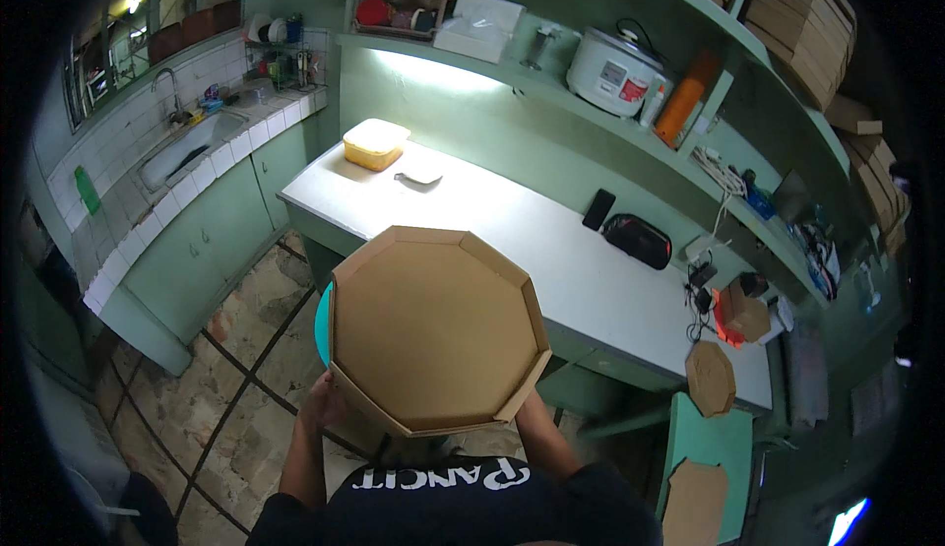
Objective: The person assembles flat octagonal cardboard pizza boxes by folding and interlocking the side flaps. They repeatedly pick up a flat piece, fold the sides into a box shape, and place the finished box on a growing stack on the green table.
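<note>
An octagonal brown cardboard tray (438, 324) with low folded-up sides is held level in front of my body, its inside bare. My left hand (323, 402) grips its lower left edge, most of the fingers tucked underneath. At the lower right corner, my right hand (532, 412) supports it, largely hidden below the rim. A curved teal edge (322, 324) shows from under the tray's left side; what it belongs to is covered.
Beyond the tray runs a long white counter (512, 241) with a yellow-filled tub (375, 143), a black pouch (638, 240) and a phone (598, 209). More octagonal cardboard (711, 379) lies at the right, some on a green surface (736, 448). A tiled sink (192, 150) stands left.
</note>
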### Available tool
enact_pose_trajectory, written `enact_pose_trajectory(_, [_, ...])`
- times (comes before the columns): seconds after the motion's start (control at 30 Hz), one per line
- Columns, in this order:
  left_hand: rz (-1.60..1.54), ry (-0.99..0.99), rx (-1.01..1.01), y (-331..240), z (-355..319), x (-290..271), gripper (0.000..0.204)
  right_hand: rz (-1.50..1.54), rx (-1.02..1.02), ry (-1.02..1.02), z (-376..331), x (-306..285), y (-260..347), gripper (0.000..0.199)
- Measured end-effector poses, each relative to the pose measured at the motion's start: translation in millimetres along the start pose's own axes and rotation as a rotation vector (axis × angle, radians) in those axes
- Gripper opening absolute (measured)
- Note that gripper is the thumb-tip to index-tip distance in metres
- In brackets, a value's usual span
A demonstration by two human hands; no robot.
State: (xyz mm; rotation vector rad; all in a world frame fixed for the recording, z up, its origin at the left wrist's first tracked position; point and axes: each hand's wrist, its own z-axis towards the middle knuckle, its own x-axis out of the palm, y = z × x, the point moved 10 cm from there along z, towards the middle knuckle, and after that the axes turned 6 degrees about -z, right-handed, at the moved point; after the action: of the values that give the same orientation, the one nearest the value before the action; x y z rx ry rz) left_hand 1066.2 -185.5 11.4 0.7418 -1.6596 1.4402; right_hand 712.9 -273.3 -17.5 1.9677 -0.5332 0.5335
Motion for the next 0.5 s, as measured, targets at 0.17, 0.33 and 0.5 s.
enact_pose_trajectory(0.17, [-0.104,0.022,-0.057,8,-5,-12,0.057,0.044,-0.02,0.023,-2,1,11,0.047])
enact_pose_trajectory(0.33, [-0.064,-0.017,-0.087,14,-8,-44,0.057,0.072,-0.05,0.035,-11,11,23,0.047])
enact_pose_trajectory(0.5, [-0.071,-0.081,-0.05,14,-22,-47,0.054,-0.017,-0.079,-0.027,-26,18,21,0.043])
